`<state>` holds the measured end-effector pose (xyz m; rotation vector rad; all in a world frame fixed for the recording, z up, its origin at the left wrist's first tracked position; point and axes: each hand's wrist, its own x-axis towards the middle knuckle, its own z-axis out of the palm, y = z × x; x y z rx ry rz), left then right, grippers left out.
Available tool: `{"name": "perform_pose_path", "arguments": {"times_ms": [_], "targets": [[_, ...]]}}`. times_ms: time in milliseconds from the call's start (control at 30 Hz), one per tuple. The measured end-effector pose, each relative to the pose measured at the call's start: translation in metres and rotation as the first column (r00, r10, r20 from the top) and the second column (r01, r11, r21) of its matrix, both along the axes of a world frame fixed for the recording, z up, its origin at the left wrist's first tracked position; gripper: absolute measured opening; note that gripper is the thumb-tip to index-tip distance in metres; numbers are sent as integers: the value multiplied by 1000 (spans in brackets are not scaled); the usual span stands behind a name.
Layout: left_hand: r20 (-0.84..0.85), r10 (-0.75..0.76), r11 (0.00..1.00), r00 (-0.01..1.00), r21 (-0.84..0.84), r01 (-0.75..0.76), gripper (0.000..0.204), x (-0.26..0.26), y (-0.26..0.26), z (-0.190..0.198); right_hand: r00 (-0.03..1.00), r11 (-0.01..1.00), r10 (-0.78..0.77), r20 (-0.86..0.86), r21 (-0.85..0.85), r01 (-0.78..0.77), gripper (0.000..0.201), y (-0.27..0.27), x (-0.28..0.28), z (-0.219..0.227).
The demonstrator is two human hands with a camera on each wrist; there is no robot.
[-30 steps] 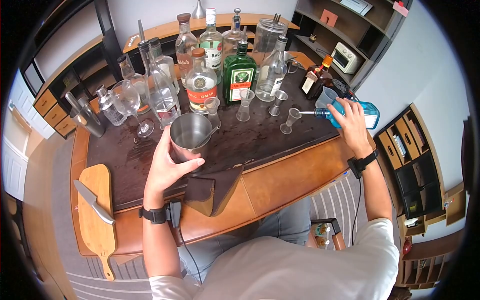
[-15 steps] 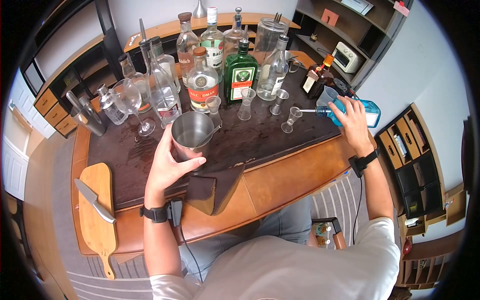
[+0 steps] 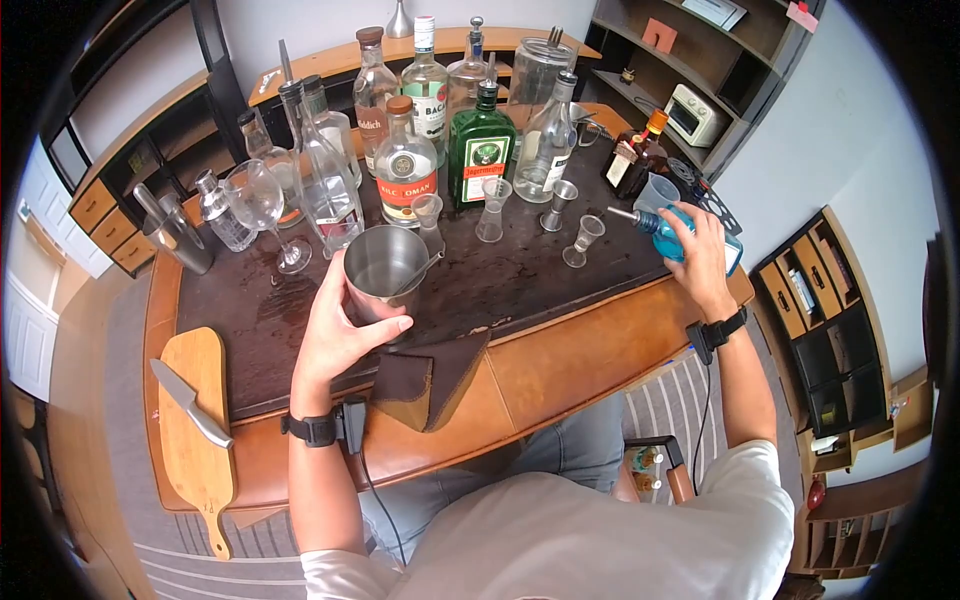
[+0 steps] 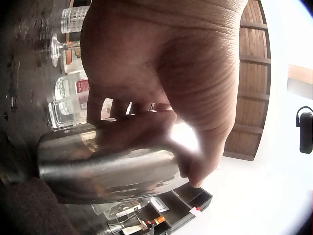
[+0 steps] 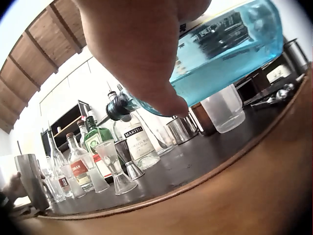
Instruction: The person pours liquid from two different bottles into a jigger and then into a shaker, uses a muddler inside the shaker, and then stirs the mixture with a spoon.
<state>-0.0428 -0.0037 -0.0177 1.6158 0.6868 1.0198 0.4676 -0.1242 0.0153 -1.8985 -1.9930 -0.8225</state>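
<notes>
Since the earlier frame, the spout (image 3: 622, 213) of our blue bottle (image 5: 220, 63) is pulling away from the little clear cup (image 3: 583, 240), toward the right of the head view. Our right hand (image 3: 704, 258) is gripping the leaning bottle; tipping it lower could be dripping drink onto the dark table (image 3: 500, 290). Our left hand (image 3: 335, 335) is holding the metal cup (image 3: 385, 255), near the middle. Swinging the bottle back too low could be knocking the skinny little cup over.

"Jägermeister", green bottle (image 3: 481, 150); "Martell", clear bottle (image 5: 139, 143)
</notes>
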Motion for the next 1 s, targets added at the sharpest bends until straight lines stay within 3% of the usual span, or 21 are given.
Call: {"name": "perform_pose_path", "arguments": {"times_ms": [167, 233, 333, 367, 433, 467, 500, 600, 633, 800, 900, 1000], "targets": [[7, 11, 1000, 1000, -10, -11, 83, 1, 0, 0, 970, 992, 43, -239, 124, -13, 82, 10, 2, 5], [-11, 24, 1000, 1000, 9, -24, 83, 1, 1, 0, 918, 960, 192, -348, 259, -103, 82, 25, 1, 16], [-15, 18, 1000, 1000, 5, -18, 84, 0, 3, -2, 817, 915, 292, -498, 393, -88, 83, 51, 4, 28], [-14, 14, 1000, 1000, -2, -14, 84, 0, 3, -2, 766, 917, 290, -573, 396, -51, 86, 60, -1, 35], [-4, 17, 1000, 1000, -6, -17, 85, 1, 2, -2, 528, 915, 368, -766, 398, -62, 89, 89, 3, 36], [-3, 18, 1000, 1000, -9, -18, 85, 1, 2, -1, 631, 885, 366, -684, 465, -9, 87, 106, 3, 34], [0, 22, 1000, 1000, -11, -22, 86, 0, 2, 0, 460, 920, 361, -811, 391, -33, 82, 123, 10, 31], [-16, 22, 1000, 1000, -17, -22, 87, -2, 3, -1, 329, 907, 410, -851, 419, -46, 75, 165, 11, 15], [-19, 24, 1000, 1000, -17, -24, 87, -2, 3, -2, 297, 905, 404, -865, 426, 12, 78, 179, 8, 6], [-28, 30, 1000, 999, 7, -30, 82, -2, 4, -2, 444, 895, 274, -853, 396, 208, 93, 231, 16, -31], [-22, 26, 999, 999, -39, -26, 83, -3, 3, 0, 562, 868, 178, -808, 398, 296, 98, 236, 1, -31], [-27, 33, 998, 999, -46, -34, 84, -2, 2, 2, 537, 883, 198, -820, 387, 265, 100, 242, -1, -33]]}}
